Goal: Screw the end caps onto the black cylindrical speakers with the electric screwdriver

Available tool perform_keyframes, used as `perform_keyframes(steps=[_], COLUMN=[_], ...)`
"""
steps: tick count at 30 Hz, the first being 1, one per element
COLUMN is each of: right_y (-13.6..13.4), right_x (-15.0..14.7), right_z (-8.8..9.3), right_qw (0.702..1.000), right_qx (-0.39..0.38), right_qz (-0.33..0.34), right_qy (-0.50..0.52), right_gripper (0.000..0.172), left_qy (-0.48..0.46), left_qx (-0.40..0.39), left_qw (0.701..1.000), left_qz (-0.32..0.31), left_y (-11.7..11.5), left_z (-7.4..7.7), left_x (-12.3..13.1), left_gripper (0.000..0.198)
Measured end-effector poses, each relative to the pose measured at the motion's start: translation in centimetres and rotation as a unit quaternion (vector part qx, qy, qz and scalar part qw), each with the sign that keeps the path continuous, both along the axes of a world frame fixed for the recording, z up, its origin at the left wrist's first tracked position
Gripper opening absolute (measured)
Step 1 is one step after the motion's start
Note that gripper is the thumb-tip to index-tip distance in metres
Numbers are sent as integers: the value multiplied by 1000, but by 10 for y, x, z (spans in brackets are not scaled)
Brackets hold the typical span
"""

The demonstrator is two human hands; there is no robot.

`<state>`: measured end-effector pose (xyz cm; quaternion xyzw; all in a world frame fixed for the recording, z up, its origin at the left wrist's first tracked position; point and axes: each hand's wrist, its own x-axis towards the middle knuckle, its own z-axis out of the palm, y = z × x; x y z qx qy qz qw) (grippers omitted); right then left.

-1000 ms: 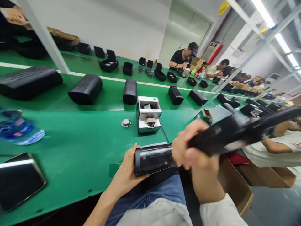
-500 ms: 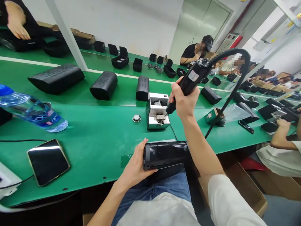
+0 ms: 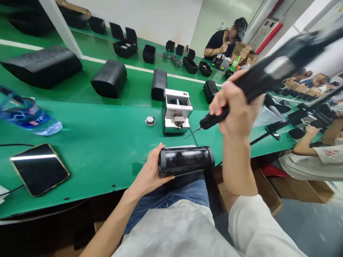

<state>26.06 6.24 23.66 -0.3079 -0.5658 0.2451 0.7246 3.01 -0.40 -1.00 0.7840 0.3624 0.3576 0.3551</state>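
Observation:
My left hand grips the left end of a black cylindrical speaker at the table's front edge, above my lap. Raised to the right, my right hand is wrapped round a black electric screwdriver, slightly blurred by motion. Its thin bit points down and left, between the speaker and a white box-like screw feeder, touching neither. A small round metal part lies left of the feeder.
A phone and a water bottle lie on the green table at the left. Black speaker housings stand along the back. Another person sits across the table; a co-worker's arm shows at the right.
My right hand has drawn the screwdriver away from the feeder, towards me and to the right. The view has shifted; my left hand still holds the speaker.

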Motion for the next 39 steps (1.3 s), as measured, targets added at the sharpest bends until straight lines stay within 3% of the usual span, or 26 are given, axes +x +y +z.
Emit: perform_keyframes(steps=[5,9,13,19,24,28,39], right_y=[-100,-136,-141,-138,-134,-134,-118], right_x=[14,22,23,18,17,8,15], right_z=[40,29,7,-11,-45,-69,-68], right_qw=[995,996,999,999,995,996,998], right_qx=[-73,-60,-49,-38,-71,-82,-32], right_qz=[-68,-59,-21,-1,66,42,55], right_qy=[30,7,1,12,-31,-15,-25], right_gripper=[24,26,20,16,18,16,9], left_qy=[-8,-6,0,2,11,25,23], left_qx=[3,-1,3,2,-10,-9,-31], left_qw=[1000,1000,1000,1000,1000,999,999], left_qz=[-3,0,6,9,18,22,38], left_y=[3,4,3,1,-2,-3,-5], left_z=[-1,-2,-1,0,0,0,1], left_x=[-1,-1,-1,-1,-2,-4,-6], left_gripper=[130,129,128,133,129,126,116])
